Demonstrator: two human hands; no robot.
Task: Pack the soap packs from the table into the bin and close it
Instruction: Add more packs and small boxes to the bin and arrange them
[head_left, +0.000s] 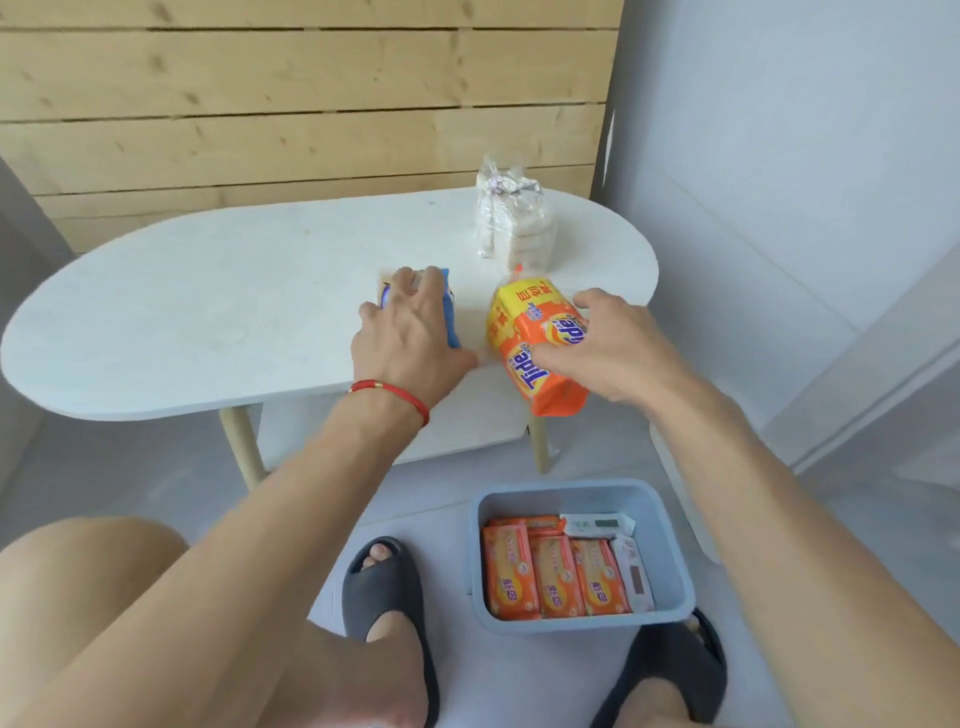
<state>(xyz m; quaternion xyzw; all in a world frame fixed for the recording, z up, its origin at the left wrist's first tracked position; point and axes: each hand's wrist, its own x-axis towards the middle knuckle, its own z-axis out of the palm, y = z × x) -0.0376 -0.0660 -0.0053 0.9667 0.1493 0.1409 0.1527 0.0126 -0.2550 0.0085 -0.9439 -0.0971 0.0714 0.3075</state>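
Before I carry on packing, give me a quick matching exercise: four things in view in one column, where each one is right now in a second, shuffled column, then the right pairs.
Things:
1. orange Tide pack
2. blue pack
3. clear-wrapped pack
4. bin

Places:
A. on the floor between the slippers, open, with orange packs inside
B. standing untouched at the table's far edge
C. held by the right hand at the table's near edge
D. on the table under the left hand

Pairs: 1-C, 2-D, 3-B, 4-A
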